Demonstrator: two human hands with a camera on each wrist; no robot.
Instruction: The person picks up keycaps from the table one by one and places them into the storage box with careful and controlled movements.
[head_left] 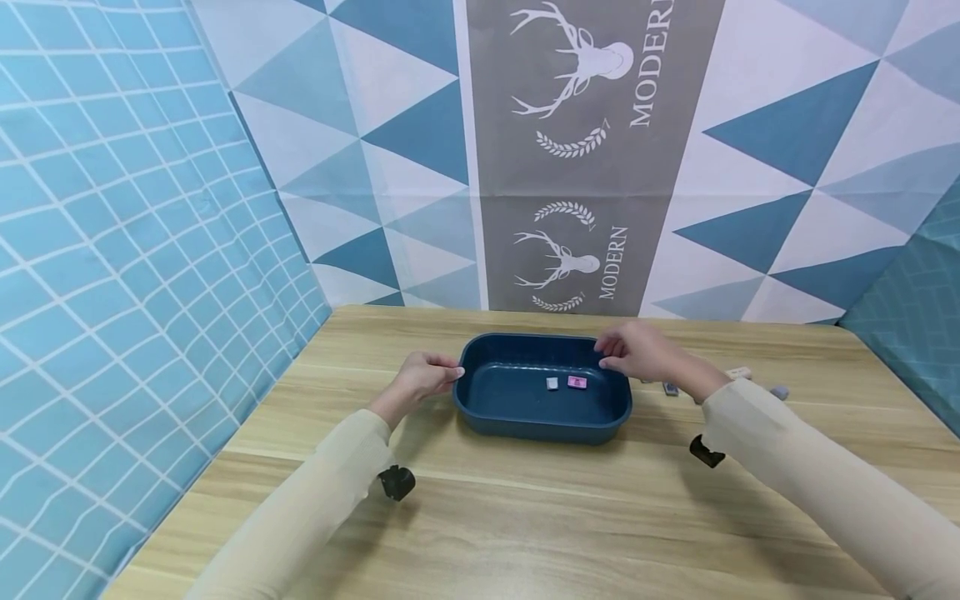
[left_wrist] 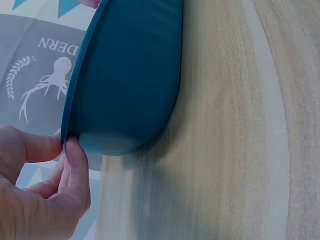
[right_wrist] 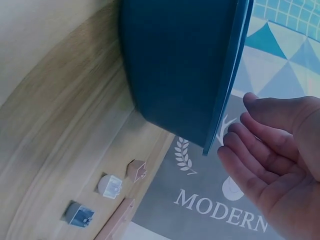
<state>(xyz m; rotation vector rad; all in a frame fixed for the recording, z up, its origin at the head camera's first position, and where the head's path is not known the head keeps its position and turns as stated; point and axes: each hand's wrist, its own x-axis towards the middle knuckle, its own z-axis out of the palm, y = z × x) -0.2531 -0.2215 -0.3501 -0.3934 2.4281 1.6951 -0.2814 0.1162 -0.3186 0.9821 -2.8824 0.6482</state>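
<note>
A dark blue oblong basin (head_left: 517,427) stands on the wooden table. My left hand (head_left: 422,379) pinches its rim at the left end between thumb and fingers; the left wrist view shows this hand (left_wrist: 47,192) at the basin's edge. Inside, on the floor of the basin, lie a small white block (head_left: 552,383) and a small pink block (head_left: 577,382). Over the basin's right end hovers my right hand (head_left: 647,354). In the right wrist view its fingers (right_wrist: 257,159) are loosely bent, apart from the rim, with nothing in them.
Right of the basin several small blocks lie on the table, partly hidden by my right arm: a dark one (head_left: 670,388), a pale one (head_left: 738,372) and a grey one (head_left: 780,392). Patterned cloth (head_left: 420,217) hangs behind the table, blue-checked cloth (head_left: 150,250) at the left.
</note>
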